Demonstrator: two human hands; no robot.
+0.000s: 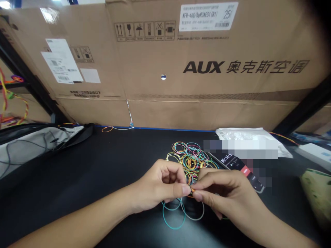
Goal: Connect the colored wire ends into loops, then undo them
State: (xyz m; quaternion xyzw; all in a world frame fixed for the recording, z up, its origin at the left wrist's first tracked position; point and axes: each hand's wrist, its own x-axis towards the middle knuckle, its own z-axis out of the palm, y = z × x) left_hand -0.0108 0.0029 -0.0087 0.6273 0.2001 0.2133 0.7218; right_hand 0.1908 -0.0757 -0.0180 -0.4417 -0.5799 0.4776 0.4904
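Note:
My left hand (161, 186) and my right hand (226, 189) meet over the black table, thumbs and forefingers pinched together. Between their tips is a small orange end of a thin cord (192, 190); my fingers cover most of it. Just beyond lies a pile of thin cord loops (191, 162) in yellow, orange, teal, pink and white. Below my fingertips a teal loop (173, 228) and a whitish loop (195, 219) show, and I cannot tell whether they are held or lie on the table.
A phone (231, 165) with a timer on its screen lies right of the pile. Behind it is a white plastic package (245, 134). A large cardboard box (144, 75) walls off the back. A grey-and-black bag (38, 141) sits left; an orange loop (107, 130) lies near the back edge.

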